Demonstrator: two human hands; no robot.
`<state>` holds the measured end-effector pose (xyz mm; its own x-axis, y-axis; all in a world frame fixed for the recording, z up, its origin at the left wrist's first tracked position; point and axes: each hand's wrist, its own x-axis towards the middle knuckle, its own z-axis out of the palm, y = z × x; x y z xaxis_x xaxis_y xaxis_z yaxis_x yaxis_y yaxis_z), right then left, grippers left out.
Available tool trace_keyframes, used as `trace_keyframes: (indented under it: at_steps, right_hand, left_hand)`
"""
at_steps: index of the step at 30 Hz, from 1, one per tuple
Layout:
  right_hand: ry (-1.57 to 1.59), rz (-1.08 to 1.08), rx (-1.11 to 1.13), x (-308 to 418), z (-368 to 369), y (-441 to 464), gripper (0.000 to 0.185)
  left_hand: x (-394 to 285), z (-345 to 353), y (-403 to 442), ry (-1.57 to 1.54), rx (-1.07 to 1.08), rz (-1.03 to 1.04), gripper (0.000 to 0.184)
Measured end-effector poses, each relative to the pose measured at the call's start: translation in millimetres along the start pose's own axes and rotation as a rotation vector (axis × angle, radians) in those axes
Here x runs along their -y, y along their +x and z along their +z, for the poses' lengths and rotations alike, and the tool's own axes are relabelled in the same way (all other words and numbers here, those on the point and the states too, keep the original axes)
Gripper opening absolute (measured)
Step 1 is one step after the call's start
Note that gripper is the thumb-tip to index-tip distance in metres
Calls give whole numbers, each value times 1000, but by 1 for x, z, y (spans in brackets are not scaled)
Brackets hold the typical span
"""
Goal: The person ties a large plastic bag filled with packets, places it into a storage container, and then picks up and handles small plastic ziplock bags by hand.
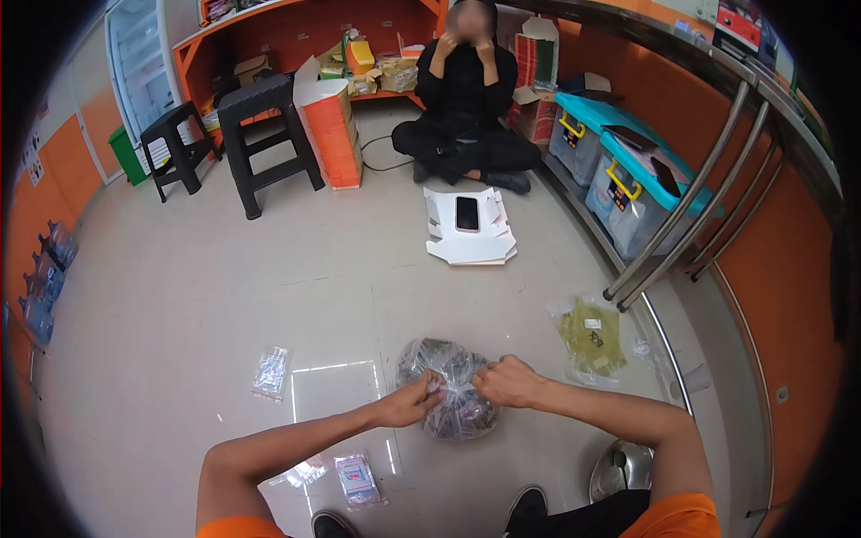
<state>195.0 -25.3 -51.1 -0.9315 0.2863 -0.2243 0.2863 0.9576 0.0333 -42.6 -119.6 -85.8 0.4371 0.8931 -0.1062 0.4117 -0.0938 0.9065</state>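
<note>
A clear plastic bag (pixel 462 417) full of dark contents rests on the tiled floor between my feet and the seated person. My left hand (pixel 409 400) has its fingers closed on the gathered plastic at the left of the bag's top. On the right side of that gathered part, my right hand (pixel 508 381) pinches the plastic too. The bag's neck looks bunched between the two hands. What exactly is inside the bag is too unclear to tell.
A person (pixel 466 99) sits cross-legged beyond a white cardboard sheet (pixel 444 242) with a phone (pixel 467 213). Yellowish plastic (pixel 587 345) and a metal bowl (pixel 610 484) lie right. Small packets (pixel 270 373) lie left. Stools (pixel 260 108) and lidded bins (pixel 628 202) stand farther off.
</note>
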Motion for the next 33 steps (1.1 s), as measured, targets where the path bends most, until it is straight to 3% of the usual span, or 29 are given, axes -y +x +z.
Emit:
trace_keyframes:
  at_steps: [2,5,8,11,14,24,33]
  right_hand:
    - [-5,18,1,-3,2,2,15]
    - [-9,20,-20,-7,9,4,15]
    - [-26,-5,-21,-8,10,7,15]
    - [-62,-38,-32,-10,11,11,14]
    - [-53,-74,-83,-18,17,7,12]
    - [-95,-238,-208,-38,43,-5,11]
    - [43,-146,-185,-43,52,-12,12]
  left_hand:
    - [8,3,0,-125,-37,16,37]
    - [13,-8,11,-329,103,-149,49]
    - [-3,-10,17,-317,23,-105,58]
    - [-4,-7,22,-265,114,-157,64]
    - [12,-4,22,16,27,-84,68]
    - [22,1,7,-122,65,-181,71]
    - [30,3,9,-178,19,-140,65]
